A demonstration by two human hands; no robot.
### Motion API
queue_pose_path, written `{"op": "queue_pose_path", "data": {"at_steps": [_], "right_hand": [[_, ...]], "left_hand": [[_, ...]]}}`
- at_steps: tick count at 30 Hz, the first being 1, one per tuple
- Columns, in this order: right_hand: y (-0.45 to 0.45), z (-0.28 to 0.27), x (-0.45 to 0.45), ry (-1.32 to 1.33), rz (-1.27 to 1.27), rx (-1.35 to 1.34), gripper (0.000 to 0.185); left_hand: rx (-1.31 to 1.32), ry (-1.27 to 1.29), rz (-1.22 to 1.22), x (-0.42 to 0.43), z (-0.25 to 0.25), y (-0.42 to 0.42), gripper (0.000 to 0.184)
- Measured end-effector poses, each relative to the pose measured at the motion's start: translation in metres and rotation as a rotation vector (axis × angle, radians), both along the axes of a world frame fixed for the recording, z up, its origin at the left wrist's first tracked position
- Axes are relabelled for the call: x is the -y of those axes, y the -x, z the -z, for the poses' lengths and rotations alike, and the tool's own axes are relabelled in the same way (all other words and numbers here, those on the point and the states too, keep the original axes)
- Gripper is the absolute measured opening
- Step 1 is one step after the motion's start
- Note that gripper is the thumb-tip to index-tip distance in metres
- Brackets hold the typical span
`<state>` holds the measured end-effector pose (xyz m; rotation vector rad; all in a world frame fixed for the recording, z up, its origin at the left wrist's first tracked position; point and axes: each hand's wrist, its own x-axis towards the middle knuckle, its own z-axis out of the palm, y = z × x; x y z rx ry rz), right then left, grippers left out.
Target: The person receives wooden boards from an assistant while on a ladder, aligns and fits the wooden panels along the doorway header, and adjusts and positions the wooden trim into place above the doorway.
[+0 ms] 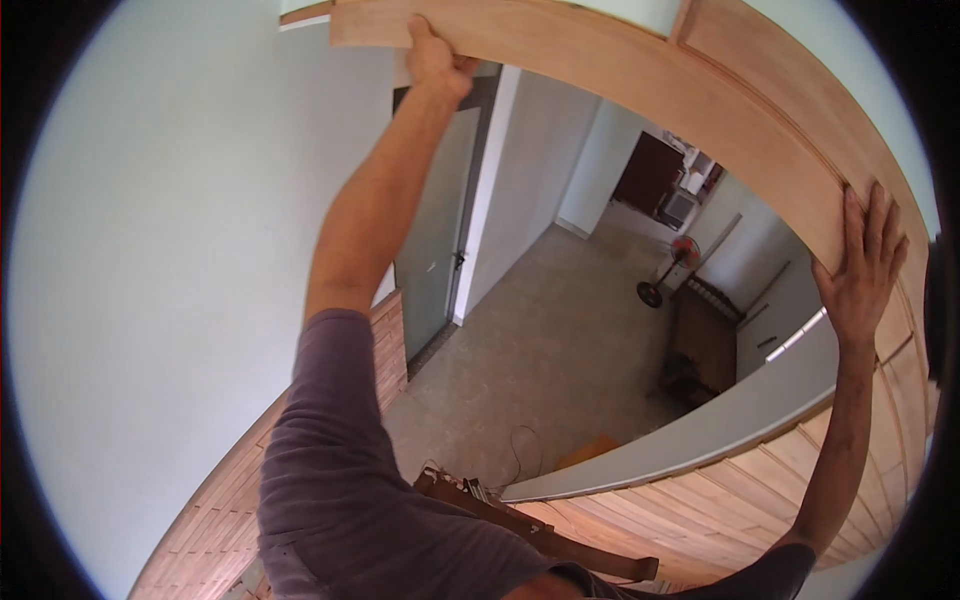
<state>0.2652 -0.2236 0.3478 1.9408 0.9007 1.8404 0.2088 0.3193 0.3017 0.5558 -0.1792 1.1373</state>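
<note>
A long, light-brown wooden board (600, 65) spans the top of the view and looks curved through the lens. Near its left end, my left hand (437, 65) grips the lower edge, thumb up on the face and fingers curled beneath. My right hand (865, 255) lies against the wood at the right, its fingers spread and pointing up. Above and beside the board, a wooden panel (745, 45) with raised trim meets the pale wall.
Wood planking (690, 505) runs along the lower right, and more planking (215, 480) at the lower left. A brown wooden piece (600, 560) lies below me. Far down are the floor (530, 340), a standing fan (685, 252), a dark bench (705, 330) and a door (430, 220).
</note>
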Motion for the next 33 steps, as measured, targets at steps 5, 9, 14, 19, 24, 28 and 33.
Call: {"op": "queue_pose_path", "data": {"at_steps": [5, 9, 14, 19, 24, 28, 33], "right_hand": [[0.003, 0.006, -0.003, -0.019, -0.128, 0.013, 0.1], [0.012, 0.045, -0.029, -0.221, -0.135, -0.069, 0.1], [0.057, 0.148, -0.079, 0.388, -0.385, -0.311, 0.064], [0.057, 0.091, -0.11, 0.109, -0.355, -0.191, 0.082], [0.046, -0.003, -0.119, -0.027, -0.143, -0.095, 0.093], [0.04, -0.013, -0.118, 0.019, -0.048, -0.119, 0.099], [0.039, -0.011, -0.113, 0.013, -0.048, -0.114, 0.097]], "left_hand": [[-0.135, -0.214, 0.109, -0.009, 0.008, 0.015, 0.051], [-0.087, -0.244, 0.217, -0.008, 0.016, 0.022, 0.048], [-0.085, -0.264, 0.292, -0.006, 0.016, 0.029, 0.051], [-0.052, -0.317, 0.329, -0.02, 0.021, 0.022, 0.051], [-0.087, -0.32, 0.296, -0.026, 0.022, 0.022, 0.052], [-0.125, -0.357, 0.285, -0.045, 0.029, 0.016, 0.061], [0.116, 0.183, 0.202, -0.049, 0.032, 0.028, 0.083]]}}
